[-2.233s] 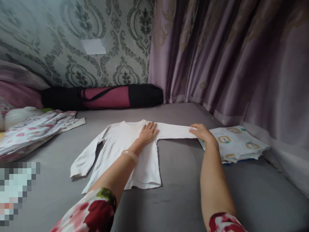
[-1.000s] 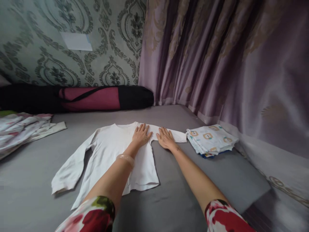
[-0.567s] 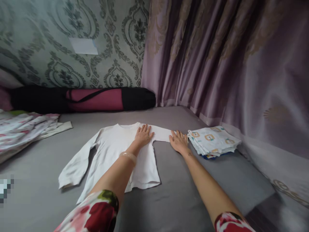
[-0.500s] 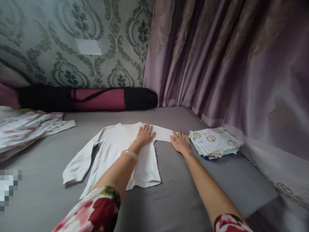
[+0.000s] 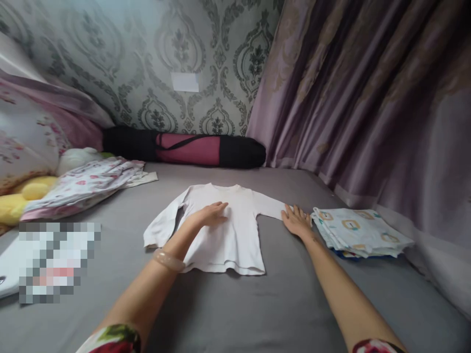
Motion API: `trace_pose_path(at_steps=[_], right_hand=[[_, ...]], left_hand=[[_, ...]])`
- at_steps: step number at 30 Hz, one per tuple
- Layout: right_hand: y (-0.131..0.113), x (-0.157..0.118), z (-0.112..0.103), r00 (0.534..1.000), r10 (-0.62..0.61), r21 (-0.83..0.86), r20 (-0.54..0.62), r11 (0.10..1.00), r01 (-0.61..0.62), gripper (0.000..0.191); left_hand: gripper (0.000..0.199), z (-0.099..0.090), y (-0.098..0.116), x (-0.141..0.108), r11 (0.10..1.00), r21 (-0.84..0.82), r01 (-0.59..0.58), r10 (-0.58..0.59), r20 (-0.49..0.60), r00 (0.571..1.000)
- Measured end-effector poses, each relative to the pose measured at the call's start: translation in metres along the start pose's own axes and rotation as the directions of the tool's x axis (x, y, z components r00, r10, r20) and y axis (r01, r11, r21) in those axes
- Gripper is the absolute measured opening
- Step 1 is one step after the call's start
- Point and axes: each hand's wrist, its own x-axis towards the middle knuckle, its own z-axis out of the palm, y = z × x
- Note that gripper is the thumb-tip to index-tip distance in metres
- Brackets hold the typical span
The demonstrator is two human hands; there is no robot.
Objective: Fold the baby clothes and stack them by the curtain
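I have both forearms reaching in over the near part of the bed (image 5: 228,318), a pale bangle (image 5: 168,260) on the left one. A pale thing (image 5: 9,257), mostly blurred over, lies toward the left edge. The white shirt (image 5: 235,240) is spread mid-bed, hem toward the near edge, collar toward the far one. What has just changed is my left hand (image 5: 213,214): it was pressed flat by the shoulder, and now it is over the chest, fingers loosely extended and grasping nothing (whether it touches the cloth I can't tell). My right hand (image 5: 296,220) still lies palm down near the cuff of the outstretched sleeve (image 5: 270,206), pinching nothing. So I judge that sleeve straightened and steadied at one end only, while the slanting other sleeve (image 5: 162,229) and wavy hem look less tidy. Just beside that right hand, toward the bed's right edge, sits a folded stack (image 5: 362,228). Printed clothes (image 5: 91,184) lie toward the far left corner, more in view now that the camera has swung left. A black-and-maroon bag (image 5: 189,148) runs along the far edge.
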Motion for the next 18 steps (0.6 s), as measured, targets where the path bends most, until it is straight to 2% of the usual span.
trace_pose_path(at_steps=[3, 7, 12, 16, 18], right_hand=[[0.000, 0.000, 0.002, 1.000, 0.000, -0.006, -0.009, 1.000, 0.000, 0.058], [0.000, 0.004, 0.005, 1.000, 0.006, -0.015, 0.010, 1.000, -0.005, 0.060], [0.005, 0.012, -0.002, 0.996, 0.002, -0.028, 0.088, 1.000, 0.001, 0.061], [0.016, 0.019, -0.021, 0.986, -0.091, -0.105, 0.142, 0.989, 0.107, 0.053], [0.020, 0.023, -0.030, 0.985, -0.115, -0.165, 0.128, 0.977, 0.135, 0.053]], left_hand=[[0.054, 0.000, -0.009, -0.026, 1.000, 0.022, 0.010, -0.010, -0.015, 1.000], [0.040, 0.006, -0.012, -0.042, 0.999, 0.054, 0.003, 0.000, -0.046, 0.999], [0.035, 0.004, -0.010, -0.043, 0.998, 0.051, 0.048, -0.044, -0.062, 0.997], [0.029, -0.006, -0.006, -0.037, 0.998, 0.058, 0.037, -0.036, -0.007, 0.999], [0.027, -0.009, -0.004, -0.028, 0.999, 0.042, 0.024, -0.023, -0.028, 0.999]])
